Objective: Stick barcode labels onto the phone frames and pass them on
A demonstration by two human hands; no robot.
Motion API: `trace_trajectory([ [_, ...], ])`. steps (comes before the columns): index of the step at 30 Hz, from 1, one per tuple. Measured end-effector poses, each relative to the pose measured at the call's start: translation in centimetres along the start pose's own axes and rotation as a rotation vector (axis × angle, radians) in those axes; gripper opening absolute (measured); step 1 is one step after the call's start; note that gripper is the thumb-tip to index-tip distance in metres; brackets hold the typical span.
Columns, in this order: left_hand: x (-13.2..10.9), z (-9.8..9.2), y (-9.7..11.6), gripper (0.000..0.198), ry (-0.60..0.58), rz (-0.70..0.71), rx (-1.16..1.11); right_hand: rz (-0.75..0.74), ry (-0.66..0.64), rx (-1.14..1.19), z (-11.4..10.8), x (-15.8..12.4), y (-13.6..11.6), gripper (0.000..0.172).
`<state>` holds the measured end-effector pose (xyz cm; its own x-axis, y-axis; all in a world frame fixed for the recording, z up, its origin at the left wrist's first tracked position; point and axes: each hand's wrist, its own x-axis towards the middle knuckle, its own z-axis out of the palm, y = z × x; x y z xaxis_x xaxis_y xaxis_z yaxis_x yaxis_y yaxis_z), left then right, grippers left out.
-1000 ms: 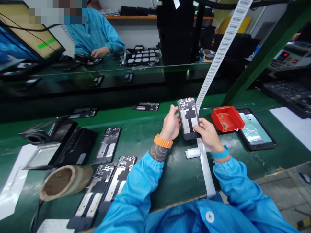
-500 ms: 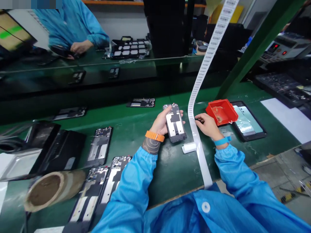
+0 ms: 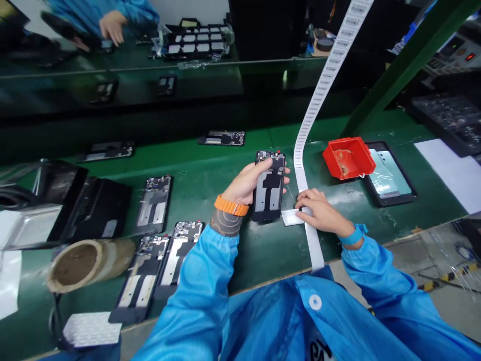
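Observation:
My left hand (image 3: 246, 181) grips an open phone frame (image 3: 268, 186), board side up, just above the green bench. My right hand (image 3: 318, 213) rests lower right of it, fingers curled on the white label strip (image 3: 314, 108) where it crosses a small white block (image 3: 289, 217). What the fingertips pinch is too small to make out. The strip runs from the upper right down across the bench to its front edge.
A red bin (image 3: 348, 157) and a black tray with a film-covered panel (image 3: 389, 174) lie to the right. Several phone frames (image 3: 154, 205) lie left, beside a tape roll (image 3: 88, 263) and a black fixture (image 3: 60, 200). Another person's hand (image 3: 109, 25) works at the far bench.
My right hand let go of the phone frame, moved to the label strip, then slid down to the white block. The left hand kept the frame and lowered it.

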<state>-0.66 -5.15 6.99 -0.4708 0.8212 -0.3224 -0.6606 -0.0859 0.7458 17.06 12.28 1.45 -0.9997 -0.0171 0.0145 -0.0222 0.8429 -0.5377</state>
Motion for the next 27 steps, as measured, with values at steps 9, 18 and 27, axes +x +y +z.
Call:
trace_trajectory([
  [9, -7.7, -1.4, -4.3, 0.072, -0.074, -0.026, 0.07, 0.031, 0.3, 0.246, -1.0, 1.2, -1.7, 0.008],
  [18, -6.0, -1.2, -5.9, 0.065, -0.083, 0.112, 0.197, 0.231, 0.486, 0.699, 0.0, 4.1, -2.9, 0.016],
  [27, -6.9, -2.6, -6.2, 0.062, -0.311, 0.158, 0.057, -0.052, 0.33, 0.672, -0.5, 4.0, -2.9, 0.026],
])
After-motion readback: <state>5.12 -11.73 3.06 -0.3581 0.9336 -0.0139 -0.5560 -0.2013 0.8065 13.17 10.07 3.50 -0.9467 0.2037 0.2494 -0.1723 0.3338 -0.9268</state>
